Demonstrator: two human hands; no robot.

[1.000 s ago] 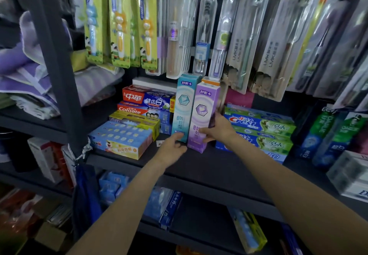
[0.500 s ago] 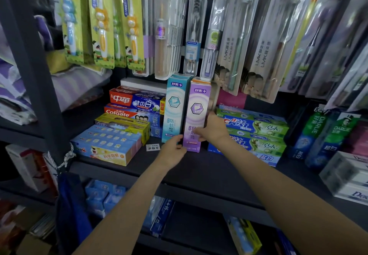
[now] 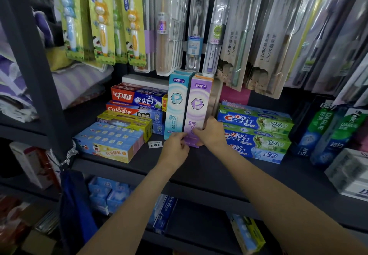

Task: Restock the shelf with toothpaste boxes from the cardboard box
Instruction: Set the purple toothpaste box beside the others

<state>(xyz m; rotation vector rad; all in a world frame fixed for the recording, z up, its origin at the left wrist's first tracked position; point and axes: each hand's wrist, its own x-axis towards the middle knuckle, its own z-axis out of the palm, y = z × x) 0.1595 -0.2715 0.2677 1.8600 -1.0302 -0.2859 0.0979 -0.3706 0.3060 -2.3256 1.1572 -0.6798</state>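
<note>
Our right hand (image 3: 211,135) has its grip on the lower right edge of a purple toothpaste box (image 3: 197,107) that stands upright on the shelf (image 3: 209,167), fingers curled round the side. Our left hand (image 3: 176,149) pinches the same box at its bottom left corner. The box stands flush against a teal toothpaste box (image 3: 175,105), also upright, on its left.

We judge the step to be the seating of the purple box in its row: it looks nearly placed, and the next move calls for a small push back and square, then letting go with both hands.

Room is tight. To the right, a stack of green Crest boxes (image 3: 256,131) lies just beside our right hand. To the left lie stacked Colgate boxes (image 3: 137,113). Overhead, hanging toothbrush packs (image 3: 196,29) come down to the tops of the upright boxes, so lifting has little clearance. The front of the shelf is bare and leaves space to draw our arms out. The cardboard box is not in view.
</note>
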